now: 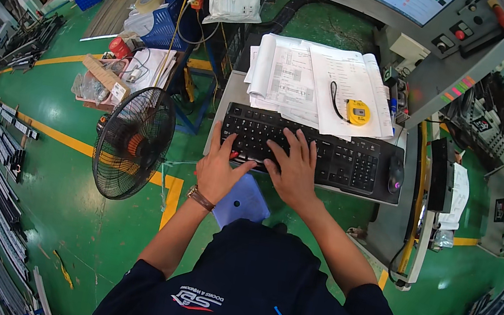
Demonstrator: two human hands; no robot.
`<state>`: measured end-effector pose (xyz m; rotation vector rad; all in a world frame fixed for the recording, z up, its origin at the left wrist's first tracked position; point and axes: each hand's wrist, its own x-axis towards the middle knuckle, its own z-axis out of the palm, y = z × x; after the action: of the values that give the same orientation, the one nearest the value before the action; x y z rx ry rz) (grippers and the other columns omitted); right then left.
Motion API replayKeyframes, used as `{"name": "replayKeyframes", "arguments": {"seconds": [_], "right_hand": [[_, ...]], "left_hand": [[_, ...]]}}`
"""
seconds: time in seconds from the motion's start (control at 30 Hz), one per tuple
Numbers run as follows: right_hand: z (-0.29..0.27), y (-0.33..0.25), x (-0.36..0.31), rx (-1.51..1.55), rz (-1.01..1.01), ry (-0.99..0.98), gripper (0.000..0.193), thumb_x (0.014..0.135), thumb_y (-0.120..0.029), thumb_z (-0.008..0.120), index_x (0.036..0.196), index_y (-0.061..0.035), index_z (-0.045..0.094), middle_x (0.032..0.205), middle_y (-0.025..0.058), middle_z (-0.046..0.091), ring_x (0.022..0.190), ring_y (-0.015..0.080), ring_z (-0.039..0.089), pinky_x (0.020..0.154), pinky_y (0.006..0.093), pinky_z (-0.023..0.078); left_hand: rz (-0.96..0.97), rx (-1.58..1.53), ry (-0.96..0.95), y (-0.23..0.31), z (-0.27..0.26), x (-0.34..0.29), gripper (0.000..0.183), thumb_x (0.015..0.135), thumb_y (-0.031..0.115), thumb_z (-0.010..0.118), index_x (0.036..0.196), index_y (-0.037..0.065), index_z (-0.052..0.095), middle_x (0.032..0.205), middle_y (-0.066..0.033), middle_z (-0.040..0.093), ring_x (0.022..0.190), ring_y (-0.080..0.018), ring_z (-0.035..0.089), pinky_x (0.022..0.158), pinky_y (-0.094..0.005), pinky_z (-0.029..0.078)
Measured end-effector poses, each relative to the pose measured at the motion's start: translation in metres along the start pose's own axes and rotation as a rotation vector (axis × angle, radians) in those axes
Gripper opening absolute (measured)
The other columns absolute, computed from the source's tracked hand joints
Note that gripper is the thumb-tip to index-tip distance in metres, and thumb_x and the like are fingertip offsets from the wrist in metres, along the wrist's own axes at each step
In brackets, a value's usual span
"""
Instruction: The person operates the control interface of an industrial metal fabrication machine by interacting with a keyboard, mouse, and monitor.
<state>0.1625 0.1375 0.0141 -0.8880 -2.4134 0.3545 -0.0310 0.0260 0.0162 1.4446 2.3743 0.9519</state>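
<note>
Hands on keyboard [312,150]: my L hand [218,169] and R hand [295,168] rest w/ fingers spread, holding nothing. Keys beneath hidden; mouse [396,176] just right; papers [316,82] beyond fingertips.

Both hands on a black rectangular plastic keyboard [312,150]: left hand [218,169] at its near left edge, right hand [295,168] spread flat over the middle keys. Far behind, white printed paper sheets [313,81] bearing a yellow round tape measure [358,112]. Right, a black computer mouse [396,176]. Left, a black wire-caged floor fan [134,142].
</note>
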Motion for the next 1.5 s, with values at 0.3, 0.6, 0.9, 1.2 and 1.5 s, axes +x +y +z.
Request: {"name": "replayKeyframes", "arguments": {"seconds": [0.3, 0.6, 0.9, 1.2, 1.5], "right_hand": [[0.000, 0.033, -0.018, -0.018, 0.224, 0.141, 0.040, 0.104, -0.034, 0.078, 0.136, -0.0088, 0.074, 0.170, 0.0173, 0.050, 0.166, 0.0458, 0.034, 0.135, 0.0685, 0.021], [-0.009, 0.032, -0.005, -0.027, 0.133, 0.089, 0.042, 0.106, -0.032, 0.077, 0.141, -0.0094, 0.071, 0.171, 0.0193, 0.048, 0.166, 0.0456, 0.035, 0.135, 0.0646, 0.023], [-0.018, 0.056, -0.035, -0.099, 0.276, 0.112, 0.054, 0.107, -0.032, 0.077, 0.153, -0.0076, 0.065, 0.172, 0.0208, 0.046, 0.166, 0.0460, 0.035, 0.136, 0.0660, 0.021], [-0.029, 0.072, -0.044, -0.190, 0.382, 0.139, 0.058, 0.107, -0.033, 0.076, 0.157, -0.0057, 0.063, 0.173, 0.0228, 0.044, 0.167, 0.0467, 0.032, 0.137, 0.0674, 0.019], [-0.031, 0.076, -0.043, -0.180, 0.371, 0.130, 0.056, 0.108, -0.033, 0.075, 0.156, -0.0071, 0.064, 0.176, 0.0206, 0.043, 0.168, 0.0454, 0.031, 0.137, 0.0654, 0.018]], "left_hand": [[0.018, -0.007, 0.003, -0.002, -0.001, 0.000, 0.083, 0.084, 0.047, 0.097, 0.148, 0.003, 0.068, 0.180, -0.0253, 0.039, 0.108, -0.0405, 0.081, 0.088, -0.0490, 0.067], [0.078, 0.037, -0.007, 0.001, -0.001, 0.001, 0.081, 0.084, 0.046, 0.097, 0.147, 0.002, 0.070, 0.180, -0.0227, 0.040, 0.107, -0.0401, 0.081, 0.086, -0.0481, 0.067], [-0.011, -0.023, 0.016, 0.002, -0.006, -0.004, 0.080, 0.087, 0.045, 0.095, 0.149, 0.004, 0.068, 0.182, -0.0199, 0.039, 0.108, -0.0341, 0.083, 0.088, -0.0478, 0.066], [-0.011, -0.025, -0.012, -0.003, 0.001, -0.005, 0.081, 0.086, 0.044, 0.095, 0.151, 0.005, 0.067, 0.184, -0.0179, 0.034, 0.104, -0.0374, 0.082, 0.089, -0.0499, 0.065], [-0.005, -0.007, -0.006, -0.003, 0.003, -0.003, 0.082, 0.085, 0.041, 0.096, 0.152, 0.005, 0.066, 0.184, -0.0184, 0.035, 0.105, -0.0380, 0.082, 0.089, -0.0509, 0.065]]}}
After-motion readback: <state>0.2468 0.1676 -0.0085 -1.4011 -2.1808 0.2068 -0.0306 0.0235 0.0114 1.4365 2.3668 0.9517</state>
